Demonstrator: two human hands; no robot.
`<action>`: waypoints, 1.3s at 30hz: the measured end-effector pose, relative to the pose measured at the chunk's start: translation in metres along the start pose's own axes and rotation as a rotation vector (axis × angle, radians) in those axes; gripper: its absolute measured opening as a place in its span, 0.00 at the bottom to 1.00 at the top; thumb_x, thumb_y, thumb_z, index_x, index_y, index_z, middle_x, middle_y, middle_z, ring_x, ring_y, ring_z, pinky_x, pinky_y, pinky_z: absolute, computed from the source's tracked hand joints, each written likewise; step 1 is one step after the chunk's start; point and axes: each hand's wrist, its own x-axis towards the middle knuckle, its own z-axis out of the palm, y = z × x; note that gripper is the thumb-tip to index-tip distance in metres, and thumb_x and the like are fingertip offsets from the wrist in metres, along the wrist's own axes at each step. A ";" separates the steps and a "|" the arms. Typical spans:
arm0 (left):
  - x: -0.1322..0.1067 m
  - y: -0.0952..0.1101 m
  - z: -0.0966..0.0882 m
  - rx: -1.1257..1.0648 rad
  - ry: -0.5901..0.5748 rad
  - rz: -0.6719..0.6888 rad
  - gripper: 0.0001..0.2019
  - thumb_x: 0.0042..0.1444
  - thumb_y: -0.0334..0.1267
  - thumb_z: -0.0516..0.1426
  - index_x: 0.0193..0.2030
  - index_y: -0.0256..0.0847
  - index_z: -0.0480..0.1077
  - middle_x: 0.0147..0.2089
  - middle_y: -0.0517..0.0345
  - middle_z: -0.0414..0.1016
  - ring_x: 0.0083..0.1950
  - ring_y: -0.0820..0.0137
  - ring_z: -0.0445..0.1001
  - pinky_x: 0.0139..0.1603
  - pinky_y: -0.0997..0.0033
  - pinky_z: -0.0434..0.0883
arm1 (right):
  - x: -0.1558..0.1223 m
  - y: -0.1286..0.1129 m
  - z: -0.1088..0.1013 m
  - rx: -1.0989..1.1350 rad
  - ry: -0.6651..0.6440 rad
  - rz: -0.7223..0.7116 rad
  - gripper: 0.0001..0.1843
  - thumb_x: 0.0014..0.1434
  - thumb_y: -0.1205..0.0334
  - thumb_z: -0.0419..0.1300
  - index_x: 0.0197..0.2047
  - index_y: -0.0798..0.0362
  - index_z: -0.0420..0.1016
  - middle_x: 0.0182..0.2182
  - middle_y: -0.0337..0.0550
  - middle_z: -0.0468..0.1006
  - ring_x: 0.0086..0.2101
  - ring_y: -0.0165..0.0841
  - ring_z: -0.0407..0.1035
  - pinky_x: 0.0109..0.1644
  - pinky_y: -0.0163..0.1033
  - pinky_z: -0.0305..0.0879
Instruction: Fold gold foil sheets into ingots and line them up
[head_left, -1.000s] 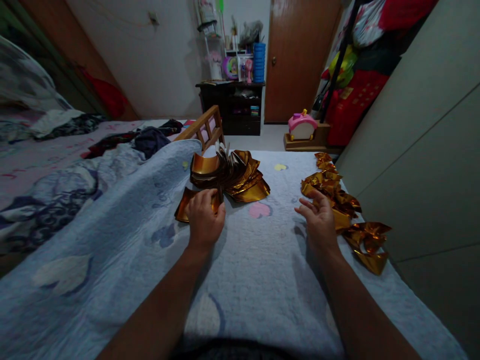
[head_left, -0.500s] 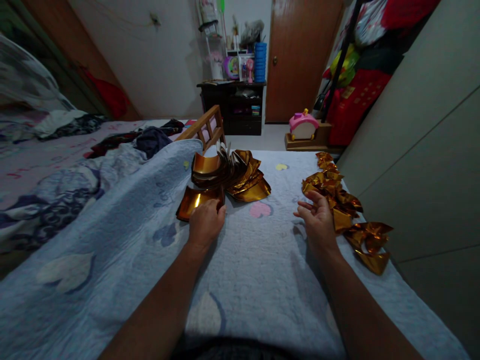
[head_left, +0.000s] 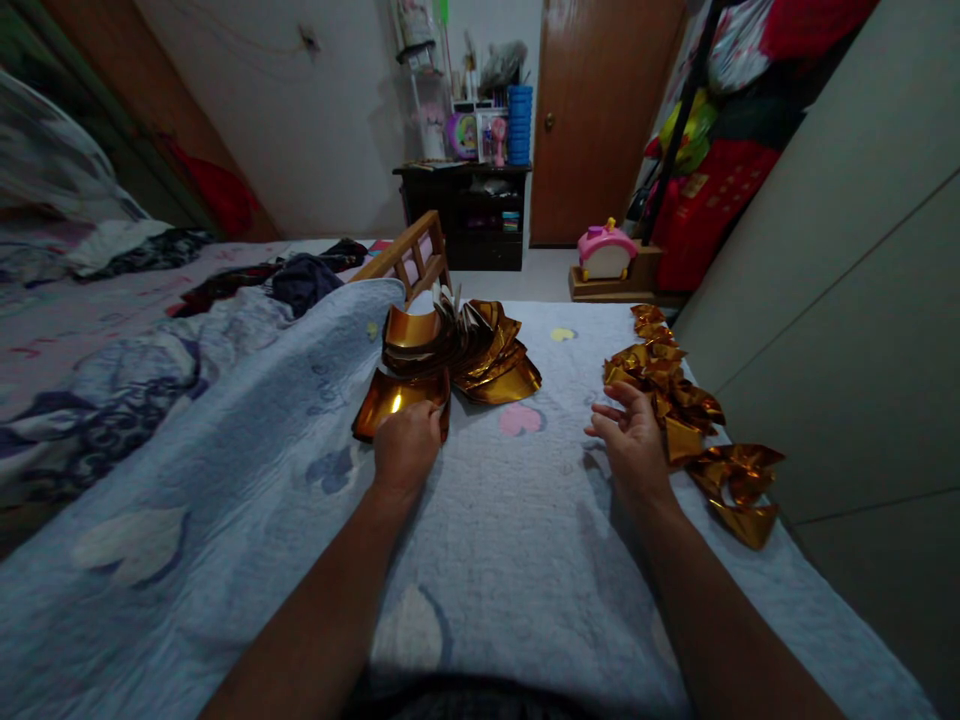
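Observation:
My left hand (head_left: 409,448) is closed with curled fingers at the near right edge of a small stack of shiny gold foil sheets (head_left: 386,395), which bends upward at its sides. The fingertips are partly hidden by the hand. Behind it, a larger fanned pile of gold foil sheets (head_left: 499,365) lies on the bedspread. My right hand (head_left: 632,435) hovers palm inward with fingers apart and nothing in it. Just beyond and right of that hand runs a row of folded, crumpled gold foil pieces (head_left: 660,385), and one more folded foil piece (head_left: 742,490) lies nearer me.
A pale blue quilted bedspread (head_left: 495,560) covers the surface under both hands. At its far left stands a wooden bed rail (head_left: 420,255). Rumpled bedding (head_left: 180,350) lies to the left, a pale cabinet (head_left: 847,300) rises on the right, and a pink toy (head_left: 606,250) sits beyond the far edge.
My left hand has shifted slightly left at the small foil stack, and the stack's far edge has risen a little. My right hand has barely moved.

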 end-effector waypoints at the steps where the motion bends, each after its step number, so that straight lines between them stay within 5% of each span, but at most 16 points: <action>1: 0.000 -0.001 0.000 -0.016 0.009 -0.007 0.14 0.67 0.40 0.52 0.42 0.40 0.79 0.41 0.48 0.83 0.42 0.59 0.79 0.40 0.64 0.65 | 0.000 0.000 0.000 0.001 -0.003 0.000 0.31 0.45 0.56 0.65 0.53 0.46 0.64 0.55 0.46 0.67 0.45 0.36 0.70 0.36 0.38 0.75; 17: 0.004 -0.009 -0.004 -0.234 0.348 0.025 0.10 0.61 0.43 0.56 0.31 0.43 0.69 0.36 0.52 0.77 0.41 0.59 0.75 0.45 0.63 0.68 | -0.001 -0.001 0.001 -0.012 -0.041 0.018 0.31 0.46 0.56 0.65 0.54 0.44 0.64 0.55 0.45 0.67 0.45 0.36 0.71 0.35 0.39 0.76; 22: -0.005 0.000 -0.005 -0.572 0.424 0.118 0.07 0.61 0.42 0.57 0.33 0.43 0.67 0.41 0.53 0.78 0.46 0.62 0.76 0.52 0.63 0.69 | -0.002 -0.002 0.002 -0.013 -0.044 0.019 0.31 0.46 0.56 0.65 0.54 0.45 0.64 0.54 0.46 0.69 0.43 0.36 0.71 0.35 0.40 0.74; 26: -0.021 0.016 -0.006 -1.004 0.253 0.160 0.08 0.60 0.44 0.59 0.37 0.43 0.68 0.42 0.56 0.78 0.44 0.65 0.76 0.47 0.67 0.70 | -0.004 -0.002 0.002 -0.075 -0.143 0.034 0.26 0.49 0.55 0.64 0.52 0.47 0.68 0.50 0.48 0.74 0.44 0.39 0.71 0.40 0.45 0.74; 29: -0.029 0.027 -0.008 -1.265 0.037 0.136 0.10 0.57 0.45 0.62 0.35 0.42 0.68 0.33 0.61 0.72 0.35 0.69 0.72 0.38 0.72 0.69 | -0.007 -0.002 0.002 -0.165 -0.232 -0.004 0.23 0.51 0.55 0.64 0.51 0.45 0.70 0.53 0.48 0.75 0.51 0.42 0.70 0.50 0.51 0.72; 34: -0.030 0.034 -0.012 -1.509 -0.240 0.084 0.17 0.51 0.49 0.66 0.34 0.42 0.65 0.28 0.65 0.67 0.28 0.74 0.67 0.29 0.76 0.65 | -0.010 -0.005 0.002 -0.200 -0.401 -0.111 0.31 0.48 0.58 0.68 0.57 0.40 0.72 0.62 0.44 0.69 0.62 0.43 0.62 0.65 0.57 0.60; 37: -0.028 0.035 -0.009 -1.629 -0.354 0.017 0.20 0.51 0.53 0.66 0.36 0.43 0.63 0.27 0.65 0.69 0.27 0.73 0.67 0.29 0.76 0.66 | -0.012 -0.009 0.002 -0.150 -0.582 -0.095 0.26 0.49 0.59 0.69 0.53 0.41 0.76 0.59 0.42 0.74 0.60 0.43 0.66 0.63 0.55 0.62; 39: -0.027 0.035 -0.006 -1.692 -0.354 -0.021 0.20 0.51 0.53 0.66 0.37 0.43 0.64 0.27 0.66 0.70 0.27 0.74 0.67 0.28 0.76 0.66 | -0.013 -0.011 0.002 -0.106 -0.731 0.009 0.18 0.52 0.59 0.67 0.48 0.46 0.79 0.48 0.44 0.81 0.49 0.42 0.73 0.55 0.51 0.69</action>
